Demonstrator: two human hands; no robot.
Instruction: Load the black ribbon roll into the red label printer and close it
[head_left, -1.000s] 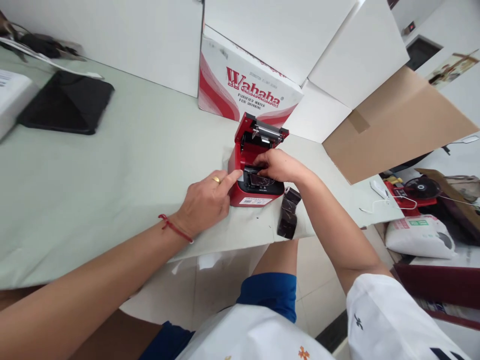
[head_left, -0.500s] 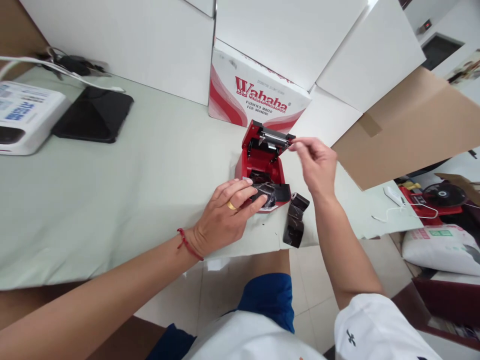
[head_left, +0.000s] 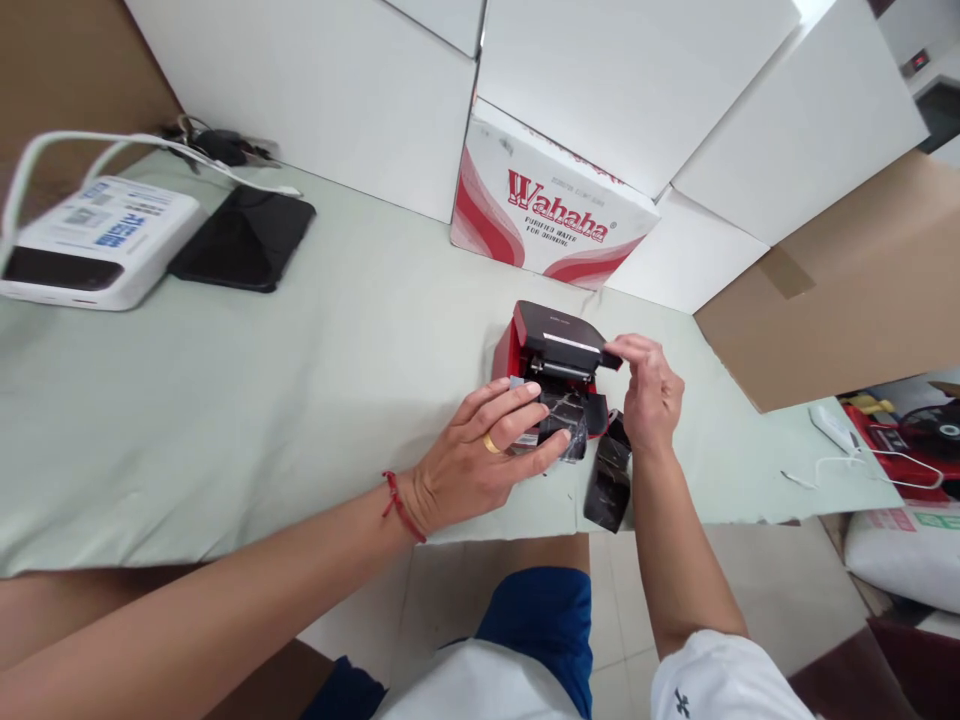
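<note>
A small red and black label printer (head_left: pixel 506 355) stands on the cloth-covered table. Its black lid (head_left: pixel 559 325) is partly lowered, with a gap over the front opening. My right hand (head_left: pixel 651 395) is at the lid's right corner, its fingers bent and gripping the edge. Fingers spread, my left hand (head_left: pixel 480 455) lies over the printer's front and presses on a dark printed label strip (head_left: pixel 566 415) that hangs out of the opening. A loose, partly curled piece of the same dark strip (head_left: pixel 609 485) lies right of the printer, near the table edge.
Behind the printer stands a Wahaha water carton (head_left: pixel 555 210) among stacked white boxes (head_left: pixel 322 90). A black phone (head_left: pixel 244 240) and a white device (head_left: pixel 105 240) with a cable lie at the left. A brown cardboard panel (head_left: pixel 847 280) leans at the right.
The lid has swung down from upright to partly closed, with my right hand moving down on its corner. My left hand stays over the printer's front. The camera view has shifted.
</note>
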